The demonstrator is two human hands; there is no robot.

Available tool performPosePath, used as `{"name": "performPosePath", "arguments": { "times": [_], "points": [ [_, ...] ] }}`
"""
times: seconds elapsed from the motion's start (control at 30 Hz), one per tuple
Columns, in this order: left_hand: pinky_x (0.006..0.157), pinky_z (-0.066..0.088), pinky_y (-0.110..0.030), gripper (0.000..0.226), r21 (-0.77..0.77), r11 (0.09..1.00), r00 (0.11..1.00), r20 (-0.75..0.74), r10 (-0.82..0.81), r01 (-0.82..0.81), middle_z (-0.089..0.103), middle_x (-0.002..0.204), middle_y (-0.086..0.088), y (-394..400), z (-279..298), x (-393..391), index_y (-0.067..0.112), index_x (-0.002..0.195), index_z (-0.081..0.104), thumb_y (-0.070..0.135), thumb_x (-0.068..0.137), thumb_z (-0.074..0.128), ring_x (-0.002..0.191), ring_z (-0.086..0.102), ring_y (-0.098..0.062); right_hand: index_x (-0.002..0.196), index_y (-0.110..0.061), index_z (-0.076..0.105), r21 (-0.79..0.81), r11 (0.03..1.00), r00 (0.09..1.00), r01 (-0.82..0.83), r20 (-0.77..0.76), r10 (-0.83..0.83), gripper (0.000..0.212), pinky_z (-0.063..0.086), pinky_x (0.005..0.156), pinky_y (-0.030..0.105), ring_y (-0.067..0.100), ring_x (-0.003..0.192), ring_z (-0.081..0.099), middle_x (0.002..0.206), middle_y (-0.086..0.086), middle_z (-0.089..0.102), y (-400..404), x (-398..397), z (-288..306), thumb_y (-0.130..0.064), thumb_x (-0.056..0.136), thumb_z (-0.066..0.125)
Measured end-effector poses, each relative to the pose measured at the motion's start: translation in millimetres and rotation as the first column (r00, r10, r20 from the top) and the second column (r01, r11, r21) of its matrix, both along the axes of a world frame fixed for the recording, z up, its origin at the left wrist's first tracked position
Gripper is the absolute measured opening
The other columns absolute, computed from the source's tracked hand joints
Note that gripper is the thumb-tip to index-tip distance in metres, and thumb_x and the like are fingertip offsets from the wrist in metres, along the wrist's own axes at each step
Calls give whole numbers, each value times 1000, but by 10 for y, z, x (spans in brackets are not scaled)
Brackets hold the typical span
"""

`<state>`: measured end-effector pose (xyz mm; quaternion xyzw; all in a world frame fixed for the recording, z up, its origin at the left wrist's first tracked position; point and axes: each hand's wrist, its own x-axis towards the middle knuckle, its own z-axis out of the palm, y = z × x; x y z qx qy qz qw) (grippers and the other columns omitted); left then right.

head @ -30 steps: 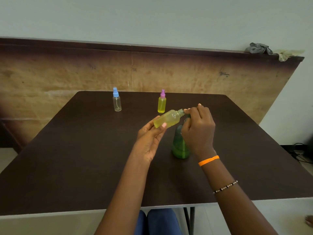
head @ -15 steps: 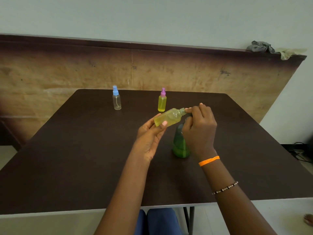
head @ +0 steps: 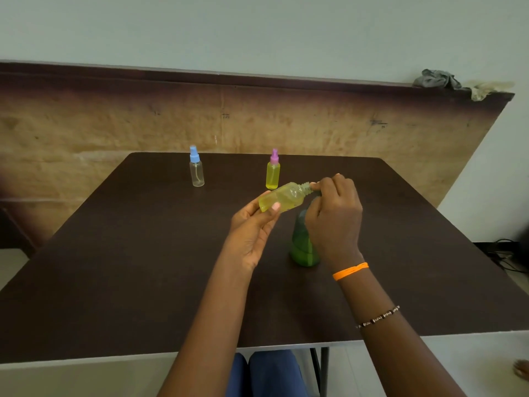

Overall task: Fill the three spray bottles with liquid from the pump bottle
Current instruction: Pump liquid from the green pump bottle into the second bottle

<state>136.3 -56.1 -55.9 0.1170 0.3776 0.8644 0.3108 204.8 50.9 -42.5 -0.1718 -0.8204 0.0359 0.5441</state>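
My left hand (head: 252, 224) holds a small uncapped spray bottle (head: 282, 197) tilted on its side, nearly full of yellow liquid, its threaded neck pointing right. My right hand (head: 333, 216) is closed over the top of the green pump bottle (head: 302, 247), which stands on the table with its pump head hidden under my fingers; the small bottle's neck meets those fingertips. At the back stand a blue-capped spray bottle (head: 196, 167), clear and looking empty, and a pink-capped spray bottle (head: 273, 171) full of yellow liquid.
The dark brown table (head: 128, 267) ends in a pale front edge above my blue-clad knees. A wooden board leans on the wall behind it, with crumpled cloths (head: 438, 80) on its top right. Cables lie on the floor at right.
Almost nothing differs; both hands keep their hold, and the tilted bottle's neck stays at my right fingertips. Only the camera view shifted slightly.
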Motion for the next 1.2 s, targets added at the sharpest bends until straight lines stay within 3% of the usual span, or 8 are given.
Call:
{"name": "performPosePath", "arguments": {
  "times": [0.17, 0.4, 0.53, 0.67, 0.8, 0.93, 1.2],
  "points": [
    [82, 54, -19, 24, -10, 1000, 1000, 11, 8, -8, 66, 109, -11, 13, 29, 17, 6, 106, 60, -5, 86, 55, 102, 64, -16, 74, -1, 61, -31, 999, 999, -41, 20, 42, 31, 35, 60, 26, 27, 73, 52, 75, 12, 57, 18, 21, 145, -11, 77, 32],
    [82, 54, -19, 24, -8, 1000, 1000, 9, -1, 2, 68, 106, -10, 13, 2, 0, 7, 104, 61, -6, 84, 56, 100, 64, -16, 75, 4, 61, -3, 1000, 998, -13, -62, 12, 25, 45, 77, 33, 31, 79, 51, 75, 20, 57, 69, -29, -110, 7, 77, 36],
    [83, 54, -20, 23, -8, 1000, 1000, 5, 3, -3, 68, 104, -10, 17, 27, 5, 8, 102, 62, -6, 85, 56, 100, 65, -16, 74, 1, 59, -2, 999, 999, -35, 21, 35, 25, 39, 64, 29, 29, 73, 51, 75, 16, 55, 37, 28, 46, -4, 76, 35],
    [85, 53, -20, 22, -14, 1000, 1000, 5, 11, -11, 67, 107, -11, 14, 30, -3, 8, 103, 62, -4, 85, 57, 103, 64, -17, 73, 0, 59, -21, 999, 998, -35, 46, 36, 29, 37, 61, 26, 26, 73, 50, 75, 12, 55, 9, 32, 131, -11, 77, 32],
    [84, 53, -20, 26, -17, 1000, 1000, -10, 12, -13, 68, 107, -10, 36, 5, -25, 6, 107, 61, -5, 85, 56, 103, 64, -16, 78, 3, 62, 37, 999, 999, 21, -44, -20, 24, 43, 71, 30, 26, 81, 45, 77, 18, 56, 31, -8, -91, 4, 76, 38],
    [82, 54, -19, 30, -35, 999, 1000, -1, 21, -21, 66, 113, -13, 37, 8, -20, 4, 113, 59, -5, 85, 57, 106, 63, -18, 80, 4, 63, 30, 999, 997, 34, -64, -32, 26, 44, 77, 31, 27, 85, 47, 78, 20, 57, 69, -31, -143, 7, 78, 38],
    [84, 53, -19, 22, -12, 1000, 1000, -2, 9, -9, 68, 106, -11, 13, 56, 14, 8, 103, 62, -5, 85, 56, 100, 65, -16, 75, -1, 59, -30, 999, 999, -22, 34, 23, 27, 36, 61, 28, 27, 73, 50, 76, 12, 55, 0, 48, 110, -10, 75, 34]
  ]
}}
